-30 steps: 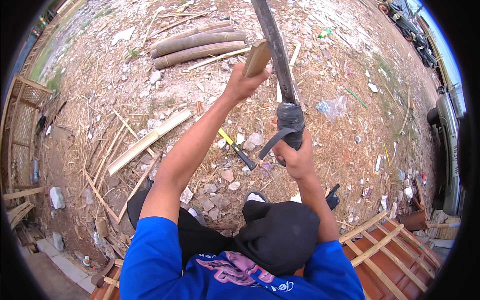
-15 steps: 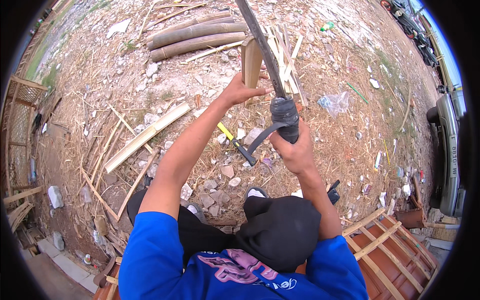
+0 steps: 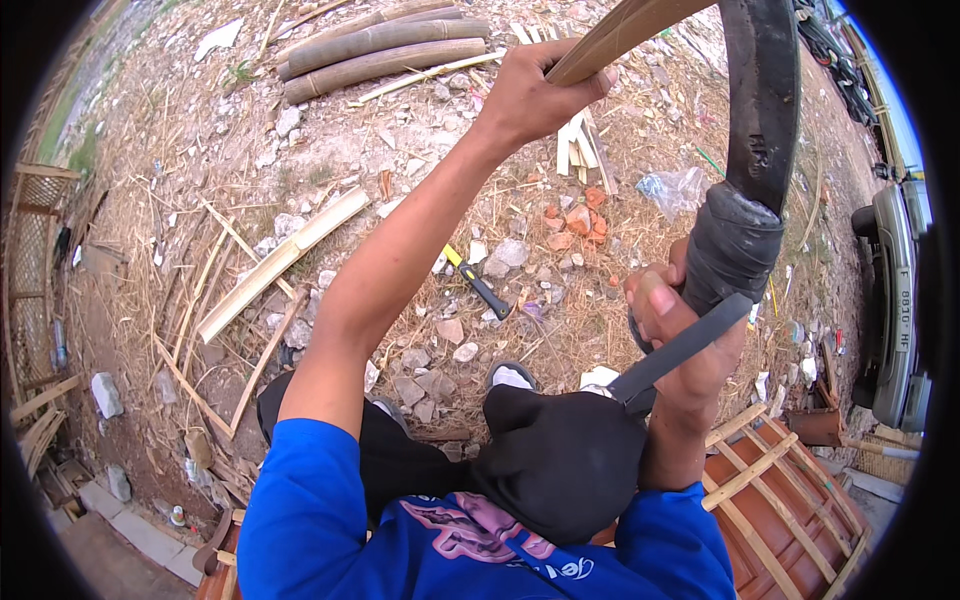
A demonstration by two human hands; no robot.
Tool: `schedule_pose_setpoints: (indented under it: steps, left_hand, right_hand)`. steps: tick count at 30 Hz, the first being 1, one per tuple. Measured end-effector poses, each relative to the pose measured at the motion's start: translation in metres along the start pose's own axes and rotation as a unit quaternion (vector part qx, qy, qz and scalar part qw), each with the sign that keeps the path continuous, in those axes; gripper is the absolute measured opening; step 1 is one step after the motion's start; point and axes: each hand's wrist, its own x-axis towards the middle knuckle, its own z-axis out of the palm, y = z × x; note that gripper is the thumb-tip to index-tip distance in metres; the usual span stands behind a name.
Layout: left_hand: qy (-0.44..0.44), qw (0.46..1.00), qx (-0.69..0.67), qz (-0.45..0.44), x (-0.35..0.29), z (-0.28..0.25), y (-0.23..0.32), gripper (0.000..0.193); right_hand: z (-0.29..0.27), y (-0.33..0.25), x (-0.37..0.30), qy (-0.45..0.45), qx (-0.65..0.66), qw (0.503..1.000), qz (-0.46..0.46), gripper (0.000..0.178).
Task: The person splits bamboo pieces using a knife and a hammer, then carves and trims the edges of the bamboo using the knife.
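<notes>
My left hand (image 3: pixel 545 92) is closed around one end of a split bamboo piece (image 3: pixel 640 36), which slants up to the right and out of the frame. In my right hand (image 3: pixel 685 335) is a machete, held by its handle (image 3: pixel 738 245) wrapped in black. A loose black strap (image 3: pixel 675 352) hangs from that handle across my wrist. The broad dark blade (image 3: pixel 763 105) rises past the top edge, close to the camera. Bamboo and blade come near each other at the top; whether they touch I cannot tell.
Bamboo poles (image 3: pixel 385 68) lie at the far left, with split strips (image 3: pixel 580 150) nearer the middle. A half-round bamboo length (image 3: pixel 285 265) and a tool with a yellow-and-black handle (image 3: pixel 478 283) rest on rubble-strewn ground. A parked car (image 3: pixel 893 300) stands at right.
Both hands have moved. The machete has come up and right, nearer the camera, its blade turned broadside. The bamboo piece has swung from upright to slanting right, my left fingers now wrapped round it.
</notes>
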Motion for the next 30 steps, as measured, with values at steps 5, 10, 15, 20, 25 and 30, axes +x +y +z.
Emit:
schedule_pose_setpoints:
  steps: [5, 10, 15, 20, 25, 30]
  left_hand:
    - [-0.050, 0.995, 0.006, -0.087, -0.050, -0.009, -0.107, 0.061]
    - [-0.098, 0.987, 0.070, -0.105, -0.065, -0.013, -0.119, 0.082]
    - [-0.038, 0.991, -0.077, -0.106, -0.063, 0.012, -0.111, 0.039]
    - [-0.004, 0.990, -0.090, -0.105, -0.059, 0.025, -0.110, 0.029]
    - [-0.003, 0.991, -0.089, -0.097, -0.061, 0.022, -0.124, 0.029]
    - [0.007, 0.993, -0.052, -0.102, -0.062, 0.023, -0.130, 0.031]
  right_hand:
    - [-0.005, 0.089, 0.029, -0.025, -0.062, 0.992, 0.111, 0.015]
    - [-0.001, 0.085, 0.015, -0.022, -0.025, 0.996, 0.086, 0.011]
    - [0.015, 0.085, -0.003, -0.025, -0.034, 0.994, 0.101, 0.009]
    - [-0.005, 0.096, -0.007, -0.030, -0.074, 0.986, 0.147, 0.016]
    - [0.004, 0.073, -0.011, -0.030, -0.092, 0.985, 0.145, 0.017]
    - [-0.001, 0.072, -0.013, -0.020, -0.113, 0.985, 0.133, 0.017]
